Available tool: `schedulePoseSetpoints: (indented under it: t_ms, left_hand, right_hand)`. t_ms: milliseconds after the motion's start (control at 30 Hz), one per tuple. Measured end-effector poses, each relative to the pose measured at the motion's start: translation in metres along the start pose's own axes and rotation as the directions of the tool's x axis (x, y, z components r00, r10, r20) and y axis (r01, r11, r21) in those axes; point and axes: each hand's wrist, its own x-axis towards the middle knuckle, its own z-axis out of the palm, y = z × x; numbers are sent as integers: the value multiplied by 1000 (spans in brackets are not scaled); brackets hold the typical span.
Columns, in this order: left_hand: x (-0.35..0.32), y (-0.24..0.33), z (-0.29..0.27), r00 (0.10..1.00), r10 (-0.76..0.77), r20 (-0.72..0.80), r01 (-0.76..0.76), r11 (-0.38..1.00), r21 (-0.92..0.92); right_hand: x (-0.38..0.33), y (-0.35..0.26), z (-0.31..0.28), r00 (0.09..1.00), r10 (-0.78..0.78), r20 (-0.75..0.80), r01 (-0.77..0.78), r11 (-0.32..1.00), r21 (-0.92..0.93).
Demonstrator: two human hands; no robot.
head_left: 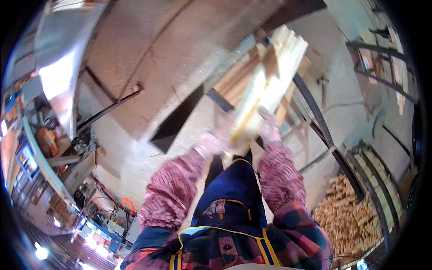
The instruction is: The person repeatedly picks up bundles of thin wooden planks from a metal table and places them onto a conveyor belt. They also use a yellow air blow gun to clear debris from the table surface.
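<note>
Head view: left hand (211,143) and right hand (269,127) both grip a bundle of pale wooden slats (270,76).

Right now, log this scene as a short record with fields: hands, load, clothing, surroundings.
left hand: left hand, gloved, under the near end of the bundle, blurred
right hand: right hand, gloved, fingers wrapped on the bundle's right side
load: bundle of pale wooden slats, held by both hands, pointing away and up-right
clothing: patterned pink sleeve covers, blue apron with yellow trim, plaid shirt
surroundings: heap of small wood blocks at lower right, in a dark metal frame; concrete floor
</note>
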Motion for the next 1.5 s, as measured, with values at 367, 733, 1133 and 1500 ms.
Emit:
schedulePoseSetpoints:
  t_ms: [367,733,1133,1500]
  left_hand:
    - [-241,124,32,990,-41,-134,92,912,400]
    - [-549,0,28,790,84,-607,78,969,235]
    - [-756,-199,-69,329,-251,-910,31,966,-255]
    - [-897,-369,-431,361,-255,-897,36,965,-260]
  right_hand:
    - [-192,48,28,894,-341,292,446,749,-491]
    - [-321,204,156,642,313,699,26,903,-428]
    - [-470,533,396,311,685,658,206,627,-751]
    - [-363,841,702,434,516,738,368,646,-669]
